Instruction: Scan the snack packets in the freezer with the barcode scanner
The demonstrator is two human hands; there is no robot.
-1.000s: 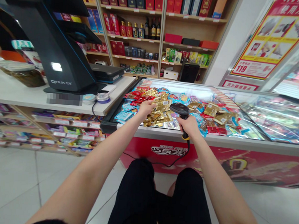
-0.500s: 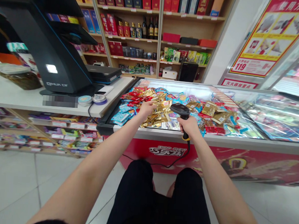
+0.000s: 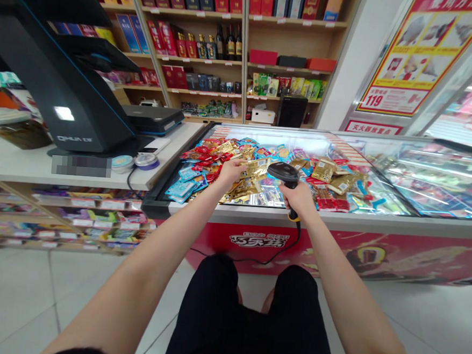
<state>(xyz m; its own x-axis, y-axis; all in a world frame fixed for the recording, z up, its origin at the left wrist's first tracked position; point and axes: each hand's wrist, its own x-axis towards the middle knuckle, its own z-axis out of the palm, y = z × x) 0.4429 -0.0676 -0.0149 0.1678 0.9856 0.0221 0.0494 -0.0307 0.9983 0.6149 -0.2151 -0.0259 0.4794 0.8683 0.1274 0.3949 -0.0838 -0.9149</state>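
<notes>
1. L hand (image 3: 232,172): fingertips pinched on a gold packet (image 3: 257,168), which is held over the pile of snack packets (image 3: 196,170); the packet's far end points toward the scanner.
2. R hand (image 3: 298,196): wrapped round the handle of a black barcode scanner (image 3: 284,172); scanner head tilts toward the gold packet, near it; a black cord (image 3: 298,236) hangs from the handle & loops L across the red freezer front.
3. Hands: apart, w/ the scanner head & gold packet btwn them.
4. Pile: red, blue & gold packs, spread on the glass top of a chest freezer (image 3: 338,221); more packs lie R of the scanner.
5. L side: white counter (image 3: 14,164) w/ dark POS terminal (image 3: 90,121), two small round tubs (image 3: 134,162) by its base, & a lidded jar (image 3: 16,132).
6. Bkgd: wall shelves (image 3: 295,22) w/ boxes & bottles; red/yellow poster (image 3: 420,58), "119" on it, upper R.
</notes>
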